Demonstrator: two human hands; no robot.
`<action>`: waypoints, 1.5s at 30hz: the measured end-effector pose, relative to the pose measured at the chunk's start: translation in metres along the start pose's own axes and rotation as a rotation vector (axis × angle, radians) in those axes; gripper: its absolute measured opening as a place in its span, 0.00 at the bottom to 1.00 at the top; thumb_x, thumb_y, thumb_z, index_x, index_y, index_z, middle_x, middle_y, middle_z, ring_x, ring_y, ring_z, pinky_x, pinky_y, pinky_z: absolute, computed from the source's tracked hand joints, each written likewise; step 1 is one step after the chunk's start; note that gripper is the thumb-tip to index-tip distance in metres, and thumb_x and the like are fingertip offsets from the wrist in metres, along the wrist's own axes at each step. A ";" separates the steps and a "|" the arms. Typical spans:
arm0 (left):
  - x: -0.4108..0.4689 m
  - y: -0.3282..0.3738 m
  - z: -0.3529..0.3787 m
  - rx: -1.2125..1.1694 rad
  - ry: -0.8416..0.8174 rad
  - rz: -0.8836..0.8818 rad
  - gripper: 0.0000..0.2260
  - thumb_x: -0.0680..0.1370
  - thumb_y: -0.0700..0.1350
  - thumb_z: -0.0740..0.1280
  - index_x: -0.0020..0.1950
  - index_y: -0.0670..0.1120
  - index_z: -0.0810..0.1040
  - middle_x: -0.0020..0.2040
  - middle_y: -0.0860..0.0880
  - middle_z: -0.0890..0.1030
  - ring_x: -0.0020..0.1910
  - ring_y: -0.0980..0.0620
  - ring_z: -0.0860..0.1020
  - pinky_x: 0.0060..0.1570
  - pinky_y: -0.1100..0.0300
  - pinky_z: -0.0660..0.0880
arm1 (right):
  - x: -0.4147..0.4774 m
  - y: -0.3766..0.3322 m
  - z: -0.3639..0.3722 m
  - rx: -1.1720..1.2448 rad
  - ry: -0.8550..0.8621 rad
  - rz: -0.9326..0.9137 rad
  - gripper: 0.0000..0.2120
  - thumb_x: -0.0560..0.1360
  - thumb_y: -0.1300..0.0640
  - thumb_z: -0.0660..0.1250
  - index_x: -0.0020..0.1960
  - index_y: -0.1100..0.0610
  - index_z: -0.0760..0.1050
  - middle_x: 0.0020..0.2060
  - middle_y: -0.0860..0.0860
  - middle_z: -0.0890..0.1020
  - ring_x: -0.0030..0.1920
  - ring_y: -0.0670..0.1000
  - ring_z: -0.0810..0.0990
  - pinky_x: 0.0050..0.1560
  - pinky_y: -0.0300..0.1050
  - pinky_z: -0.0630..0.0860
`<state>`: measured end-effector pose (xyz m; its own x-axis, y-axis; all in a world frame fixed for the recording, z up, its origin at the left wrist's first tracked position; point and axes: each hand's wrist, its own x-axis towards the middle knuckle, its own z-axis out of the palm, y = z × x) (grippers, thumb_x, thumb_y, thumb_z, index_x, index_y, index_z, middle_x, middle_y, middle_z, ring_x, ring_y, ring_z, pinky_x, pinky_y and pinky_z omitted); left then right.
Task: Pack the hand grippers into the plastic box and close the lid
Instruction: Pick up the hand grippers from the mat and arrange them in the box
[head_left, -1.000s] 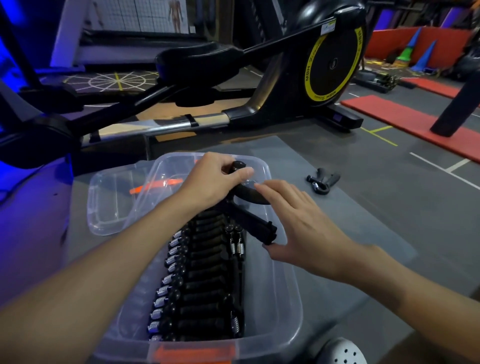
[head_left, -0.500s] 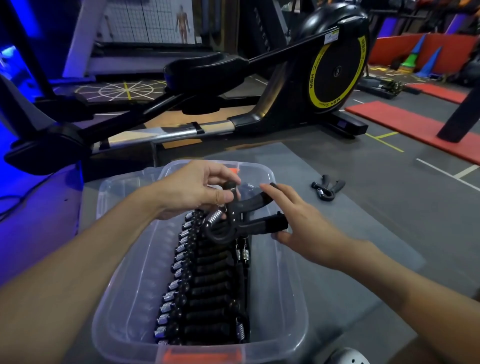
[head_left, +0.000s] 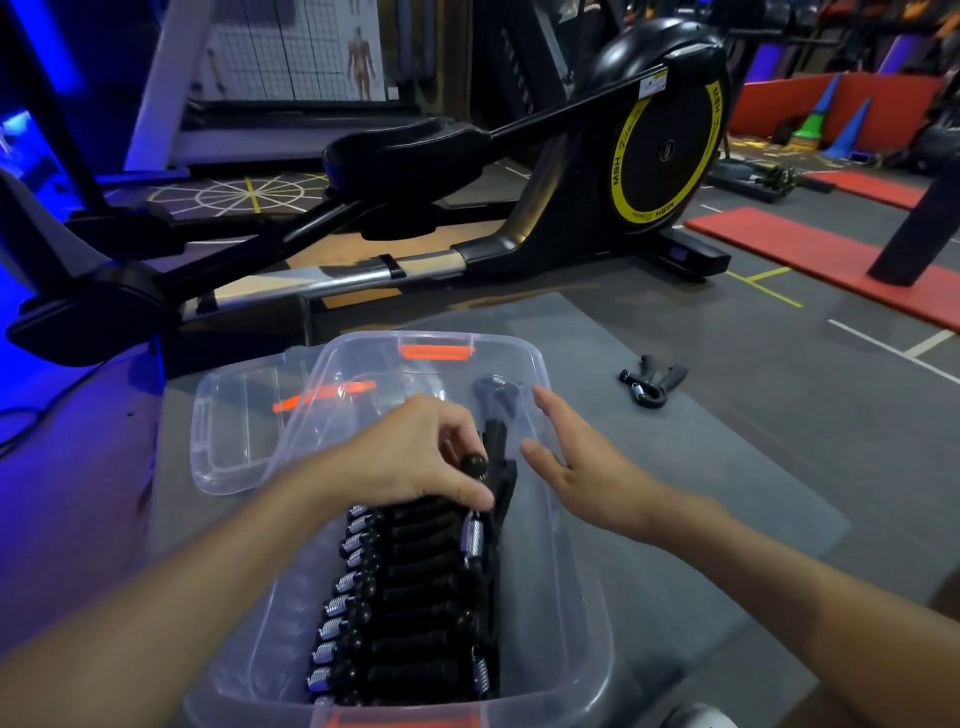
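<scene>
A clear plastic box (head_left: 563, 545) with orange latches stands on the grey mat. Inside it lie several black hand grippers (head_left: 410, 587) in a row, springs toward the left. My left hand (head_left: 415, 457) holds one black hand gripper (head_left: 493, 467) upright at the far end of the row, fingers curled on its knob. Beside it, my right hand (head_left: 576, 467) hovers over the box with straight fingers, holding nothing. The clear lid (head_left: 234, 431) leans behind the box at the left. One more hand gripper (head_left: 649, 382) lies on the mat to the right.
A black and yellow elliptical trainer (head_left: 665, 150) stands just behind the mat (head_left: 701, 493). Red mats (head_left: 810, 249) and coloured cones lie at the far right. A white shoe tip (head_left: 696, 719) shows at the bottom edge.
The hand gripper was held by both hands above the box; now the left hand alone has lowered it into the row's far end. The right hand has let go and drawn back.
</scene>
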<state>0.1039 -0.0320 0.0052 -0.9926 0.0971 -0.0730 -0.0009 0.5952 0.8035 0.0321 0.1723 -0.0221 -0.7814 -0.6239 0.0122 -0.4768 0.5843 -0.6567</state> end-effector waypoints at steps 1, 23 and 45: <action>0.000 -0.003 0.009 0.028 -0.020 0.014 0.15 0.61 0.46 0.83 0.40 0.50 0.80 0.35 0.52 0.81 0.32 0.61 0.76 0.34 0.66 0.72 | 0.000 0.001 0.001 0.003 -0.002 -0.004 0.31 0.81 0.50 0.58 0.79 0.54 0.47 0.78 0.47 0.55 0.77 0.44 0.52 0.71 0.35 0.50; -0.015 -0.060 0.099 0.474 -0.388 0.082 0.17 0.66 0.54 0.78 0.48 0.49 0.78 0.45 0.52 0.81 0.47 0.52 0.75 0.44 0.65 0.66 | -0.003 0.007 0.011 -0.128 -0.067 -0.033 0.30 0.81 0.49 0.58 0.78 0.56 0.51 0.78 0.50 0.55 0.78 0.47 0.46 0.76 0.43 0.48; 0.038 -0.017 0.055 0.156 0.256 0.159 0.01 0.76 0.46 0.70 0.44 0.50 0.80 0.39 0.55 0.81 0.40 0.59 0.78 0.46 0.58 0.76 | 0.032 0.040 -0.009 0.060 0.306 -0.015 0.19 0.81 0.54 0.59 0.71 0.57 0.65 0.66 0.51 0.72 0.67 0.48 0.70 0.67 0.45 0.67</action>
<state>0.0731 0.0052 -0.0435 -0.9771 0.0072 0.2128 0.1558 0.7053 0.6916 -0.0159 0.1803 -0.0415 -0.8636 -0.4416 0.2432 -0.4719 0.5383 -0.6982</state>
